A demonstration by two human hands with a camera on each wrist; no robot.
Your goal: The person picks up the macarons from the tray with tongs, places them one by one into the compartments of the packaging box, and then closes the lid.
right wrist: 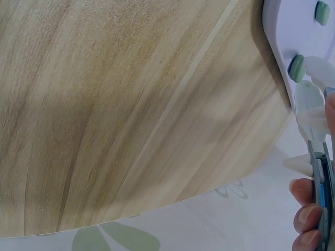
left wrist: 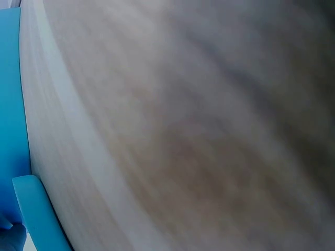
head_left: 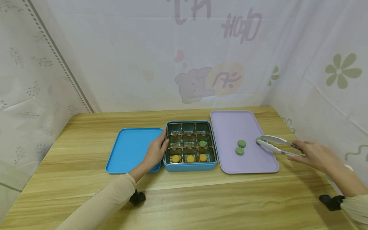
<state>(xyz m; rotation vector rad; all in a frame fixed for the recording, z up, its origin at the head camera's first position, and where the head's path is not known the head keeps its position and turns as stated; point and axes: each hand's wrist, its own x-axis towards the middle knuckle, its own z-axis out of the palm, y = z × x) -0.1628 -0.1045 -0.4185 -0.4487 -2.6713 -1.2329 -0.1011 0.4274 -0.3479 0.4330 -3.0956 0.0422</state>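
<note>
My left hand [head_left: 155,148] holds the left side of a blue box [head_left: 191,167], its thumb and fingers at the rim. The box has a dark plastic insert with several compartments. Three yellow cookies [head_left: 190,158] lie in its front row, and a round green cookie [head_left: 202,143] sits in the right compartment of the middle row. My right hand [head_left: 314,156] grips white-tipped tongs [head_left: 276,145]. Their tips are around a green cookie [right wrist: 297,69] near the right edge of the lilac tray [head_left: 235,127]. Two more green cookies [head_left: 241,143] lie on that tray.
A blue lid [head_left: 129,147] lies left of the box, partly behind my left hand. The lilac tray stands close to the box's right side. Everything rests on a wooden table [head_left: 201,198], with a printed cloth [head_left: 129,64] behind it and at the sides.
</note>
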